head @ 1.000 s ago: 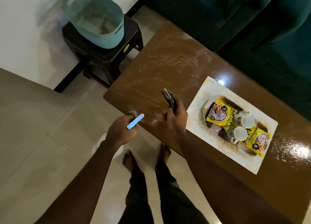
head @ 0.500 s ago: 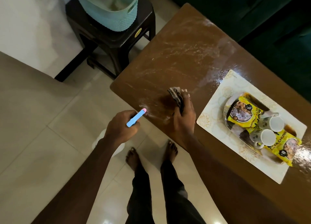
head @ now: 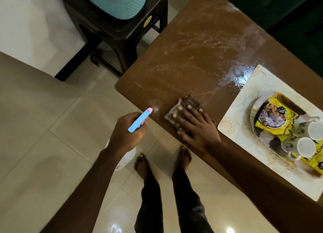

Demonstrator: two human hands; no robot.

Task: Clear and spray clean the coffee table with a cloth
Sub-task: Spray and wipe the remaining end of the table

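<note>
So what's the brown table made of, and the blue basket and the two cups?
The coffee table looks like polished wood or a glossy laminate: it mirrors the light where it is wet. The basket seems moulded matte plastic with a dotted, woven-look pattern. The cups look like glazed ceramic, smooth and white inside, though I can't be sure.

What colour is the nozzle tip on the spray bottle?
Pink, on a light blue spray head; the head view shows the nozzle tip clearly, held in the left hand.
</note>
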